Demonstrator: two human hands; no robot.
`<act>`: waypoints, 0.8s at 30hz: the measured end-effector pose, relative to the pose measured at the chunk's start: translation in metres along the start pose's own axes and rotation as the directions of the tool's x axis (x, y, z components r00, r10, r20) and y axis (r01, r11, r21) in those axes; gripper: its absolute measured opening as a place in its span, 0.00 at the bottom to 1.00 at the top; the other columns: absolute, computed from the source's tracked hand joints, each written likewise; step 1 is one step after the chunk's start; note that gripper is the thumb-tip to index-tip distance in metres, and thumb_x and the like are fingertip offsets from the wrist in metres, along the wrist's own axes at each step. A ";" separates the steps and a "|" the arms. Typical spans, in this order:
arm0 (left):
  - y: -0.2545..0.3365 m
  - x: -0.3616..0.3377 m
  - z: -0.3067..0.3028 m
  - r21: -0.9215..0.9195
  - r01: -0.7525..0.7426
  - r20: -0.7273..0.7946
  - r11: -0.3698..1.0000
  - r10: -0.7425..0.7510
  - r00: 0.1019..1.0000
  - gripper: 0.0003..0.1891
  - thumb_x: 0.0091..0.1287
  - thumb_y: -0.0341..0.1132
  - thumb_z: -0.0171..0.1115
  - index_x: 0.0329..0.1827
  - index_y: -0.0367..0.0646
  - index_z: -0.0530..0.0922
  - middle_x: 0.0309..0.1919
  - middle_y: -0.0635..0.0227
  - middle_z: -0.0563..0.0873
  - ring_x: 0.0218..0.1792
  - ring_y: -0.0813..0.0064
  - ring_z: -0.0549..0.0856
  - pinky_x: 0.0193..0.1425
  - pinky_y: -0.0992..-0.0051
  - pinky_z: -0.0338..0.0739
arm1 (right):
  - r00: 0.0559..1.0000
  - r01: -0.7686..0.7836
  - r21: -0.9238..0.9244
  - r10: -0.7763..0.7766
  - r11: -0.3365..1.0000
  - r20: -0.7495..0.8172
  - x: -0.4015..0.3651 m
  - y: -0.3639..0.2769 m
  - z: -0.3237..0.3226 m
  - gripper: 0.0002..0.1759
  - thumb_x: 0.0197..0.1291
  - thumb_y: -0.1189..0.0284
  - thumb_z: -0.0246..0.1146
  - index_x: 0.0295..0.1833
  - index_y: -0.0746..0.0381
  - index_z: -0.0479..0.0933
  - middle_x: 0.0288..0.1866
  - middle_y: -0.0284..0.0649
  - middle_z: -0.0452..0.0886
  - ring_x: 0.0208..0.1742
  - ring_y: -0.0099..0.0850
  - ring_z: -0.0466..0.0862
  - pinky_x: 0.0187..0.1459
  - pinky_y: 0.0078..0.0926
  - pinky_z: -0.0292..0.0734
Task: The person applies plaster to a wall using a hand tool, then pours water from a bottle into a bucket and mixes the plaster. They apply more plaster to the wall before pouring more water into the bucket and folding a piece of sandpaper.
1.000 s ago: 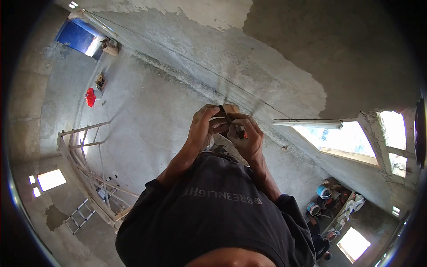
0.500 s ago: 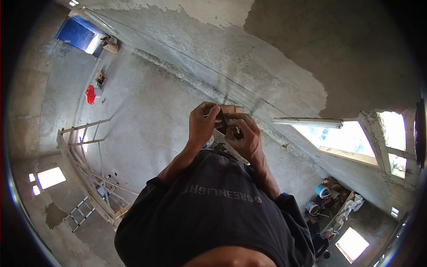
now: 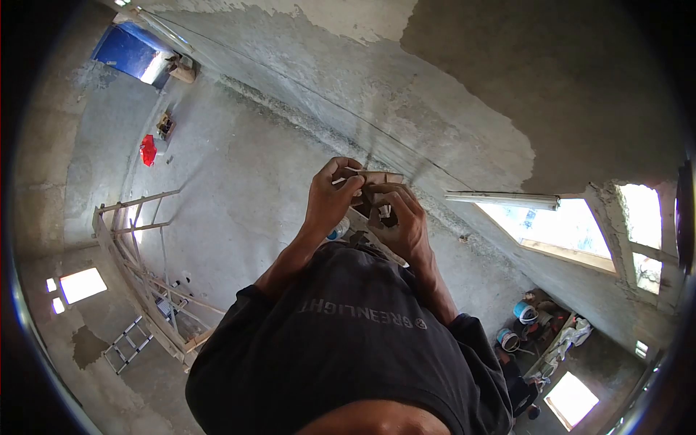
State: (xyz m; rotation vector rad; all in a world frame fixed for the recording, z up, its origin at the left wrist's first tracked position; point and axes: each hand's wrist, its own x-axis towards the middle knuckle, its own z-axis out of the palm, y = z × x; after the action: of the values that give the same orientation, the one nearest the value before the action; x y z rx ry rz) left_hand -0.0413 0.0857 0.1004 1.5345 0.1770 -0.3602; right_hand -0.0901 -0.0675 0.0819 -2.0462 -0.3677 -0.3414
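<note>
In front of my chest, both of my hands are raised close together around a thin, flat brown piece (image 3: 382,177) whose kind I cannot make out. My left hand (image 3: 335,192) pinches its left side between thumb and fingers. My right hand (image 3: 399,217) has its fingers curled at the lower right of the same piece, with the thumb bent inward. Part of the piece is hidden behind the fingers. A dark shirt (image 3: 348,341) with lettering covers my body just below the hands.
A wooden frame (image 3: 138,264) and a ladder (image 3: 130,344) stand at left. Buckets (image 3: 525,312) and another person (image 3: 520,391) are at lower right. A partly plastered wall (image 3: 449,109) with a window opening (image 3: 554,225) runs along the right. A red item (image 3: 148,150) lies farther off.
My left hand has shifted slightly upward, its fingers lifting along the brown piece. My right hand keeps nearly the same place and bent shape.
</note>
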 end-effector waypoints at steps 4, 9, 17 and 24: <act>0.003 0.000 0.000 -0.005 0.022 0.057 1.000 -0.021 0.998 0.12 0.63 0.30 0.59 0.48 0.37 0.74 0.40 0.64 0.80 0.41 0.77 0.81 0.38 0.76 0.83 | 0.999 -0.031 0.008 0.031 0.999 -0.005 0.002 -0.003 -0.002 0.18 0.32 0.78 0.69 0.34 0.63 0.73 0.47 0.40 0.79 0.47 0.42 0.78 0.45 0.36 0.73; -0.001 0.002 -0.003 -0.138 0.088 0.145 0.987 -0.068 0.987 0.13 0.65 0.32 0.60 0.49 0.36 0.74 0.41 0.65 0.80 0.42 0.76 0.81 0.43 0.75 0.82 | 0.995 -0.101 0.056 0.102 0.993 -0.009 0.003 -0.004 -0.005 0.16 0.33 0.80 0.67 0.33 0.63 0.72 0.46 0.41 0.79 0.45 0.43 0.79 0.43 0.36 0.75; -0.004 0.002 0.000 -0.310 0.176 0.120 0.934 -0.145 0.982 0.12 0.66 0.30 0.59 0.50 0.37 0.73 0.42 0.65 0.80 0.45 0.73 0.81 0.47 0.71 0.83 | 0.999 0.007 -0.011 -0.006 1.000 0.053 0.006 -0.002 -0.009 0.17 0.34 0.79 0.68 0.35 0.64 0.72 0.48 0.41 0.77 0.47 0.42 0.78 0.44 0.36 0.75; -0.007 0.003 0.002 -0.429 0.174 0.055 0.886 -0.166 0.985 0.09 0.66 0.29 0.57 0.47 0.39 0.74 0.42 0.65 0.80 0.46 0.72 0.81 0.48 0.68 0.82 | 0.997 0.074 -0.102 -0.072 0.992 0.021 0.002 0.000 0.001 0.21 0.34 0.74 0.72 0.39 0.63 0.74 0.50 0.41 0.76 0.50 0.44 0.77 0.48 0.36 0.73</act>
State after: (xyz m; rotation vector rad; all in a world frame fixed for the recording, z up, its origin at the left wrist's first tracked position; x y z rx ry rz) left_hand -0.0408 0.0829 0.0931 1.0758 0.3568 -0.4399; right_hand -0.0887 -0.0663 0.0819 -2.1414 -0.4440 -0.3952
